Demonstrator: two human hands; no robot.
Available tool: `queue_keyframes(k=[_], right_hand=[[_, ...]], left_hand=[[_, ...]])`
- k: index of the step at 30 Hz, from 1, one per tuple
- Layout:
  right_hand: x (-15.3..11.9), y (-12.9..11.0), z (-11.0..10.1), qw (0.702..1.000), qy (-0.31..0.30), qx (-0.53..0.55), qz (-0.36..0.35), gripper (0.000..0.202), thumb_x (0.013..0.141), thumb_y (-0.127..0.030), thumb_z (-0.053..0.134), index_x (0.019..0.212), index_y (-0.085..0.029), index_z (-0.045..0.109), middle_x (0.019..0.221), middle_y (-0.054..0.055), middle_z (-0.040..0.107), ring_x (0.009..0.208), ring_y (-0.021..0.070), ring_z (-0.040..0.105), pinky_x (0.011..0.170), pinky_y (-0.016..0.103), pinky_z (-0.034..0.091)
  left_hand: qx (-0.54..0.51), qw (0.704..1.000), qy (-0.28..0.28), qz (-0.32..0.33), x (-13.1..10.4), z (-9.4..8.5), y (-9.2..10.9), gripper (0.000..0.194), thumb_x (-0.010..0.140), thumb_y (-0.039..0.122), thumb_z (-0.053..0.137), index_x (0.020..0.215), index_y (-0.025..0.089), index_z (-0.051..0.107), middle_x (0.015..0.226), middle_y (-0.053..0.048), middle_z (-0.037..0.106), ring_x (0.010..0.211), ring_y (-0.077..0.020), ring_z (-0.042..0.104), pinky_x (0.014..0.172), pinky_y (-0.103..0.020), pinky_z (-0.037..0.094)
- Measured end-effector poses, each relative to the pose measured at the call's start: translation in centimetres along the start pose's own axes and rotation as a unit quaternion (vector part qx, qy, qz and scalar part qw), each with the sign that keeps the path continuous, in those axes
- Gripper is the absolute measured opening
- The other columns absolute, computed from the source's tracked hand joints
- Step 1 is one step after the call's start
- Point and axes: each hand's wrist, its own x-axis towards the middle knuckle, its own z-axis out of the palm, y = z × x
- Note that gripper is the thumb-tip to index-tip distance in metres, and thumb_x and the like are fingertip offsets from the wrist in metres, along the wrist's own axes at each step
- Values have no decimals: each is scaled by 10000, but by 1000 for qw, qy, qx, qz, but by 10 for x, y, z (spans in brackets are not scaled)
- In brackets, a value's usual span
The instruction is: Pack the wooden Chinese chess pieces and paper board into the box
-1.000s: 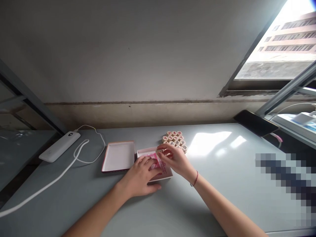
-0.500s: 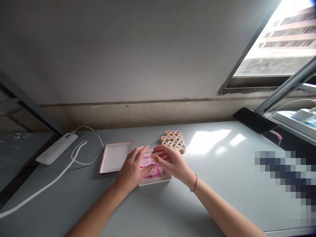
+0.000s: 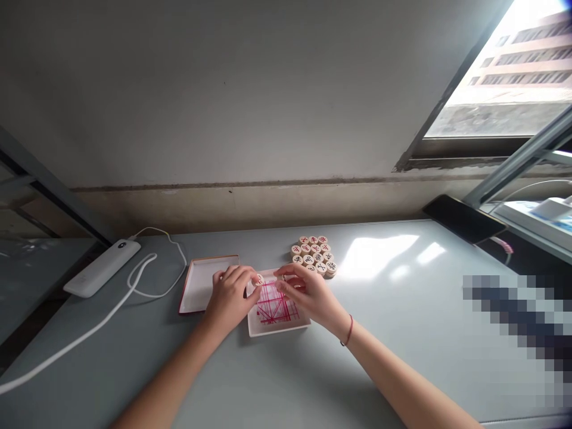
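Note:
My left hand pinches a round Chinese chess piece between thumb and fingers, over the left rim of an open white box. Opposite it, my right hand has thumb and fingertips closed on another pale chess piece, mostly hidden by the fingers. Inside the box lies a clear sheet printed with pink board lines. Just behind my right hand stand stacked wooden chess pieces in rows, with red characters at the back and black ones nearer. My right fingers cover part of the front row.
Left of the box lies its shallow lid, open side up. A white power bank with a white cable rests farther left. At the back right a dark phone leans by the metal frame. A wall borders the table's rear.
My left hand has drawn back to the left, and a chess piece now shows in its fingertips. More of the box interior is visible. My right hand has hardly moved.

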Motion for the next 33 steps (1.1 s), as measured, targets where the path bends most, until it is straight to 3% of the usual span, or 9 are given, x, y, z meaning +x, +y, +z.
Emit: queue_keyframes(k=[2, 4, 8, 11, 18, 23, 27, 33], right_hand=[[-2, 3, 3, 999, 2, -46, -18, 151, 855, -309, 550, 938, -198, 610, 972, 58, 636, 751, 140, 639, 650, 258, 566], [-4, 6, 6, 996, 10, -81, -39, 130, 843, -263, 547, 923, -205, 631, 1029, 73, 602, 792, 149, 629, 648, 259, 572], [-1, 8, 16, 988, 4, -135, -79, 244, 836, -168, 506, 1025, -232, 646, 1091, 83, 570, 793, 144, 628, 670, 275, 576], [6, 4, 25, 975, -8, -196, -102, 314, 837, -123, 503, 1109, -236, 612, 1101, 73, 612, 792, 153, 635, 723, 300, 553], [17, 5, 36, 947, -56, -282, -144, 224, 854, -137, 548, 1049, -221, 619, 1059, 64, 649, 953, 195, 618, 823, 308, 480], [16, 10, 34, 931, -54, -334, -138, 272, 831, -105, 543, 1068, -226, 600, 1072, 73, 598, 842, 174, 620, 745, 284, 469], [19, 9, 35, 914, -69, -378, -129, 193, 827, -113, 552, 997, -191, 595, 898, 55, 610, 734, 172, 599, 654, 265, 438], [21, 4, 38, 917, -85, -371, -117, 175, 838, -85, 518, 954, -190, 597, 844, 49, 661, 778, 174, 618, 654, 242, 412]], left_hand=[[29, 999, -12, -18, 0, -1, 1, 51, 794, 222, 572, 844, 225, 583, 1007, -24, 664, 963, -224, 577, 826, -381, 377], [55, 998, -15, -30, -1, -1, 1, 188, 773, 272, 589, 955, 227, 592, 1084, -55, 639, 1002, -260, 551, 805, -395, 385], [87, 996, -28, -19, -3, -2, -6, 366, 796, 317, 555, 1151, 227, 566, 1169, -87, 606, 1051, -293, 510, 803, -417, 392], [90, 994, -57, -14, -4, -2, -9, 361, 805, 262, 520, 1160, 227, 575, 1164, -75, 614, 1050, -286, 501, 805, -431, 387], [70, 994, -82, -18, -7, -2, -6, 378, 818, 203, 467, 1182, 225, 565, 1130, -56, 630, 1025, -273, 497, 795, -428, 379], [75, 993, -86, -15, -8, -2, -6, 390, 812, 228, 496, 1196, 220, 558, 1115, -66, 633, 1024, -279, 492, 801, -439, 371], [81, 992, -96, -18, -8, -1, -8, 375, 799, 287, 557, 1171, 242, 574, 1087, -66, 640, 1027, -280, 496, 806, -432, 362], [73, 992, -97, -24, -7, 0, -9, 385, 821, 304, 563, 1201, 245, 559, 1088, -77, 650, 1008, -267, 518, 806, -415, 361]])
